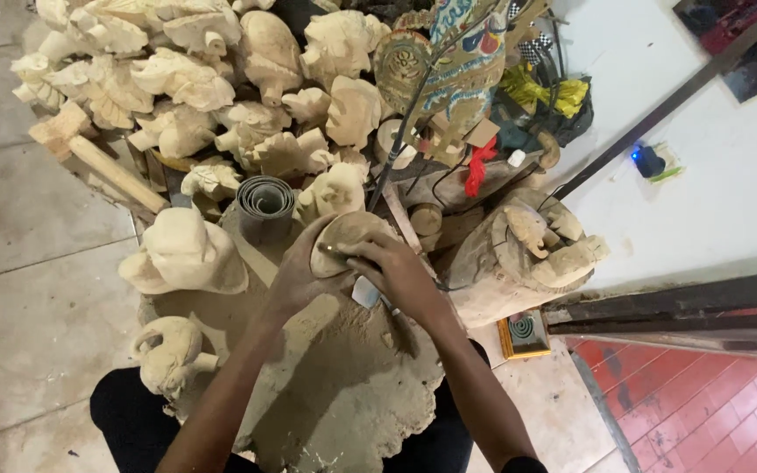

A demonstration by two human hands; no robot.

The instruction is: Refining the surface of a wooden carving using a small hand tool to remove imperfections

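Pale wood is the small carved piece (350, 238) that your left hand (295, 276) grips from below, over the dusty work block (343, 385). Your right hand (400, 276) is closed on a thin tool (366, 292), touching the piece. Unfinished carvings (186, 79) are piled just behind.

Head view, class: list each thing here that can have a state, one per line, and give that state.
Left hand: cupped under a small pale wood carving.
Right hand: closed on a thin tool, its tip on the carving.
Sandpaper roll: coiled, standing on end.
Wooden mallet: lying down, unheld.
Large carved block: part carved, resting on its side.
Stump top: coated in sawdust.
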